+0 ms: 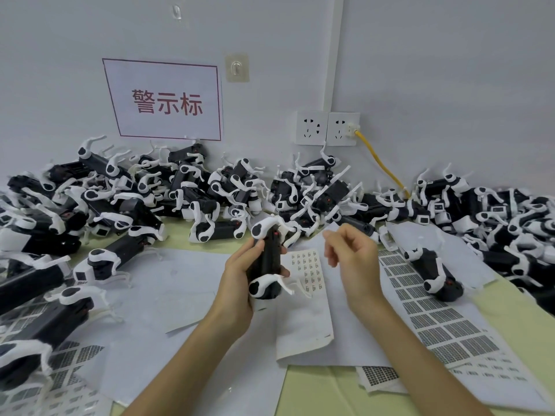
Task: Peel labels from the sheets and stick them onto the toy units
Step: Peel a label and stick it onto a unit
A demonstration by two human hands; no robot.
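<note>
Left hand (238,276) grips toy unit (270,261); right hand (354,256) raised beside

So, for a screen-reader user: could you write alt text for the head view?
A person's left hand grips a black-and-white toy unit above a small label sheet, while the right hand hovers beside it, fingers curled; whether it pinches a label is unclear. More toy units are heaped along the wall, with larger label sheets on the table.

Print on the label sheet (309,270) is unreadably small (fingers (332,252) of the right hand (356,256) blur, their hold unclear).
</note>
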